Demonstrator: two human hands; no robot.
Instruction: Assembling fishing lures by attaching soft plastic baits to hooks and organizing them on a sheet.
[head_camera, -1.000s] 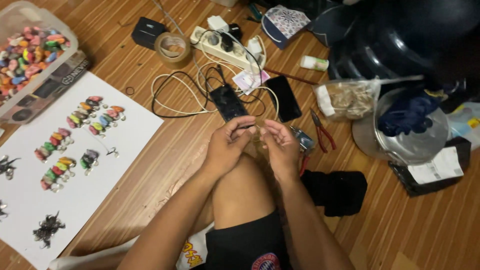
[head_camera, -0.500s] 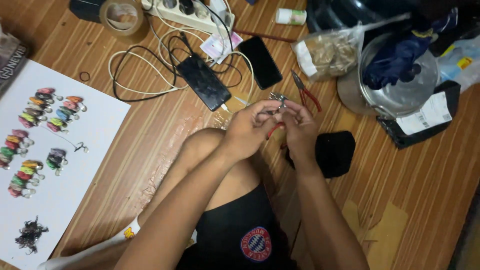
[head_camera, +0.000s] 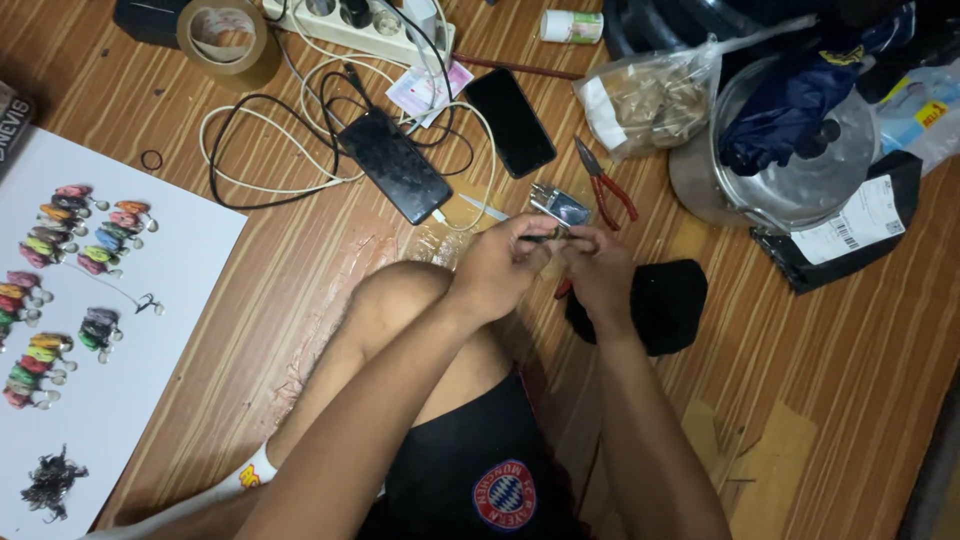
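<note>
Together, left hand and right hand pinch a small dark piece between their fingertips.

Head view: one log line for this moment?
left hand: pinching small item, unclear | right hand: same item | red pliers: on floor | phone: beside

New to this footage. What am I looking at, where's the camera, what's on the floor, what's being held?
There is no machine: a person sits on a wooden floor and works with bare hands. The single camera is worn on the head and looks down. The left hand and right hand meet over the raised knee and pinch something small, too small to identify. Just beyond them lie a small shiny metal piece and red-handled pliers. At the left, a white sheet carries rows of small colourful lures. Further off are two phones on cables, a tape roll and a metal pot.
</note>
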